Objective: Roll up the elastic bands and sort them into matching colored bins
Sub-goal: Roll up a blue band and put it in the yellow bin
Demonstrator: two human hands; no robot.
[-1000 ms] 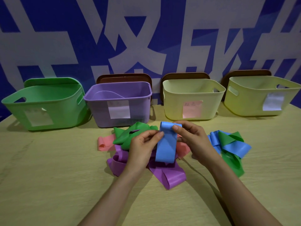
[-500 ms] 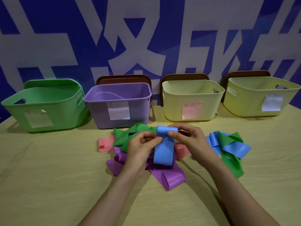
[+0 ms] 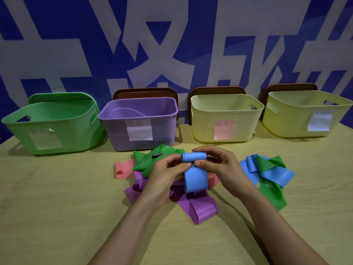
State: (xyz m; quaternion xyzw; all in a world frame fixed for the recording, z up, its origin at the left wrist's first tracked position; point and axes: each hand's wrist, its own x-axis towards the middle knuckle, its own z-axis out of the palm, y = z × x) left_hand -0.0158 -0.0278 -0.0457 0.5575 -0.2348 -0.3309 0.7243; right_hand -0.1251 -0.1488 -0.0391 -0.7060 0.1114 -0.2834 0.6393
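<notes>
Pinches rolled top end of blue band [image 3: 195, 178] between left grip [image 3: 164, 175] and right grip [image 3: 221, 165]; lets unrolled tail hang below grips. Looks partly rolled. Leaves purple band [image 3: 200, 209], green band [image 3: 143, 161], pink band [image 3: 122, 170] loose under and beside grips, plus blue-green tangle [image 3: 267, 165] right of right grip. Shows nothing rolled in green bin [image 3: 76, 134], purple bin [image 3: 166, 129], 2 yellow bins [image 3: 248, 127] beyond grips; interiors partly hidden. Reads as early: 1 band mid-roll, all sorting ahead.
</notes>
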